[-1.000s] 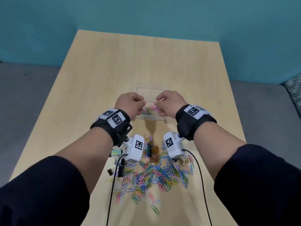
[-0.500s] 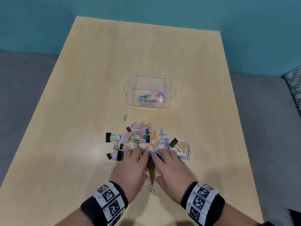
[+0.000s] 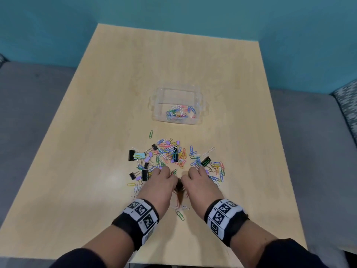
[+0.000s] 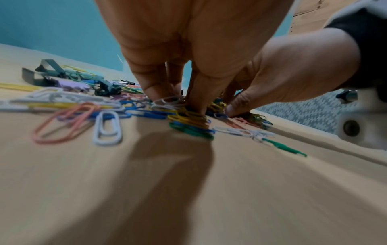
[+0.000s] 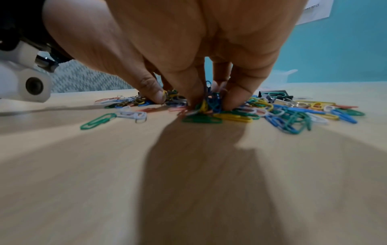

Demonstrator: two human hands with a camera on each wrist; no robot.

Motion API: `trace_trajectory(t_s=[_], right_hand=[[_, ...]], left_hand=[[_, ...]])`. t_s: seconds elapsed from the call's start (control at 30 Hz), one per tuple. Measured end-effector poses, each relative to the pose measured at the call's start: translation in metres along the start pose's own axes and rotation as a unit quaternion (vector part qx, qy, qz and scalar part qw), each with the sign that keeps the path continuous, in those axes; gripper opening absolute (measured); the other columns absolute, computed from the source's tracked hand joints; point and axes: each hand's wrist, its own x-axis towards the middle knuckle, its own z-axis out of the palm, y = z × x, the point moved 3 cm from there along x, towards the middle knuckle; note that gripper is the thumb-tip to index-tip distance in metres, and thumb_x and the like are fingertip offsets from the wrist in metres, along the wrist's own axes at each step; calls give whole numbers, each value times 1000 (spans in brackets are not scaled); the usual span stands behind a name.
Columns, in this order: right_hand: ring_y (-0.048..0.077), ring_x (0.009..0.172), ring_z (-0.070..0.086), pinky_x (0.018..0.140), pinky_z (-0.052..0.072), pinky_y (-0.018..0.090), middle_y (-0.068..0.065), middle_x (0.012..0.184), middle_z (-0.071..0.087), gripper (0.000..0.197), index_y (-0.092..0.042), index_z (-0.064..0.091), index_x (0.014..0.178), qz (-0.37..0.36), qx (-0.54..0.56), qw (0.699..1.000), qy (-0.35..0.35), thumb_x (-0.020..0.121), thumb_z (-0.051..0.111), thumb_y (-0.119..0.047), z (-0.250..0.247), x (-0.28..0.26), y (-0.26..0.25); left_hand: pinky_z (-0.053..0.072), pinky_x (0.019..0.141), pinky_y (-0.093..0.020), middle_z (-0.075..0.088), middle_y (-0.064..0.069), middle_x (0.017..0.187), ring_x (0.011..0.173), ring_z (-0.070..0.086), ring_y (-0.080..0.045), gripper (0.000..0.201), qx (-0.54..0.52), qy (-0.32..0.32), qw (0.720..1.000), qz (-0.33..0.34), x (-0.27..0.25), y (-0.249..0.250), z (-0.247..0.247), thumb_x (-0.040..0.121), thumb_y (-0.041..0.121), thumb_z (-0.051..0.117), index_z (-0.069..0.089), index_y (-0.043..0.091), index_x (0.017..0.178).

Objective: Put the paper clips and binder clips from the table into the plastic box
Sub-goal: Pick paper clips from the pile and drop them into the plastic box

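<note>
Both hands sit on the clips on the table. The left hand and right hand each pinch some clips. The box sits beyond, with a few clips inside.

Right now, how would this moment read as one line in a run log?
stage: gathering | left hand: gripping coloured paper clips | right hand: gripping clips | clear plastic box: partly filled | black binder clips: on table
</note>
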Motion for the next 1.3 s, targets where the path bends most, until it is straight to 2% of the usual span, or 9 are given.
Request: trace_trajectory(t_s=[0.13, 0.37, 0.5, 0.63, 0.83, 0.93, 1.13, 1.23, 1.3], right_hand=[[30, 101, 41, 71, 45, 39, 10, 110, 44, 46, -12, 48, 108, 8, 22, 1000, -17, 68, 51, 10, 3, -4, 5], [25, 85, 41, 64, 28, 34, 6, 96, 41, 33, -14, 44, 92, 12, 68, 997, -29, 71, 52, 10, -11, -2, 8], [24, 76, 47, 61, 38, 34, 1, 86, 46, 12, -15, 47, 82, 63, 153, 986, -12, 88, 54, -6, -17, 6, 13], [14, 65, 56, 60, 45, 29, -4, 75, 58, 7, -15, 59, 80, 114, 291, 949, -35, 87, 59, -12, -33, 18, 24], [11, 40, 53, 39, 40, 19, 2, 58, 59, 17, -11, 58, 73, 193, 491, 848, 44, 83, 60, 3, -80, 72, 57], [16, 43, 56, 46, 45, 29, 9, 60, 61, 20, -14, 58, 70, 229, 488, 835, 110, 82, 61, 1, -103, 115, 76], [17, 48, 60, 60, 60, 40, 3, 66, 61, 22, -17, 58, 67, 209, 455, 851, 160, 83, 64, -3, -140, 169, 80], [23, 62, 63, 73, 58, 50, 4, 78, 60, 7, -20, 63, 85, 201, 467, 851, 130, 83, 66, -15, -138, 166, 81], [25, 84, 63, 86, 53, 44, 4, 96, 61, 21, -19, 63, 106, 187, 393, 889, 143, 85, 63, -20, -135, 148, 85]], left_hand=[[45, 67, -40, 45, -6, 95, 82, 39, -24, 29, -22, 0, 1000, 1, -1, -4, -2, 65, -9, 46, 49, 15, 82], [33, 48, -31, 34, 4, 72, 57, 38, -18, 36, -44, -3, 999, 5, 1, -11, -6, 60, -7, 64, 41, 20, 65], [41, 61, -32, 49, 0, 82, 70, 53, -21, 14, -106, 12, 993, -53, 6, -11, -23, 88, 18, 57, 58, 12, 76], [43, 66, -28, 59, 8, 80, 75, 56, -13, 9, -209, -12, 974, -87, 12, -16, -52, 85, 25, 60, 67, 21, 81], [46, 50, -27, 58, 11, 46, 43, 52, -7, 13, -383, 52, 908, -160, 67, -50, -103, 78, 17, 71, 68, 20, 66], [58, 59, -38, 65, 1, 57, 50, 61, -17, 15, -379, 108, 900, -185, 110, -65, -130, 81, 17, 69, 67, 20, 67], [58, 69, -42, 66, 1, 67, 68, 68, -26, 9, -351, 129, 913, -166, 167, -71, -156, 80, 17, 67, 67, 20, 71], [57, 73, -43, 66, -1, 82, 73, 67, -28, 14, -368, 112, 910, -154, 160, -76, -150, 82, 17, 65, 66, 20, 96], [55, 78, -40, 64, -1, 92, 78, 65, -26, 24, -342, 130, 920, -140, 141, -77, -145, 82, 20, 65, 64, 22, 107]])
